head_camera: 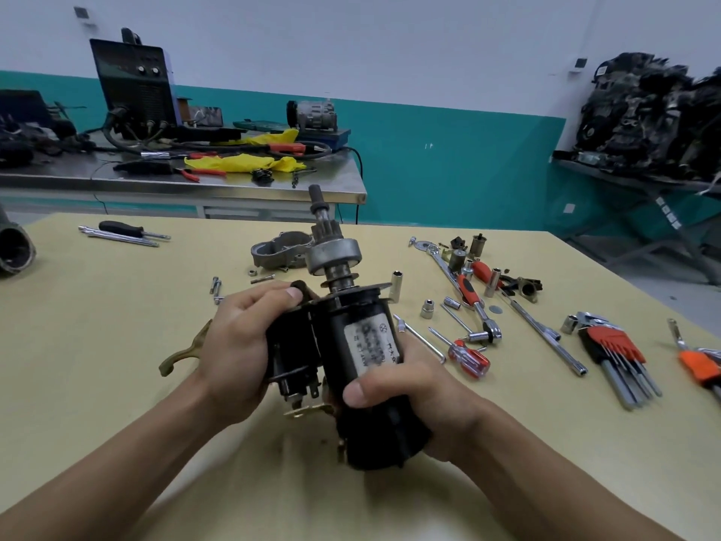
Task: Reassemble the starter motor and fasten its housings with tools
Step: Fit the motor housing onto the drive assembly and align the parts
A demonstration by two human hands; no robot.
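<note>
Left hand (234,345) and right hand (425,404) curl round the motor (343,326); if tipped, the shaft (323,216) beyond the fingertips may slip out.

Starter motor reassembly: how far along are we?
Done: geared pinion shaft sits in the black cylindrical motor body. In hand: left hand and right hand grip it. Remaining: grey cast nose housing, brass-coloured fork lever and bolts lie loose on the table.
</note>
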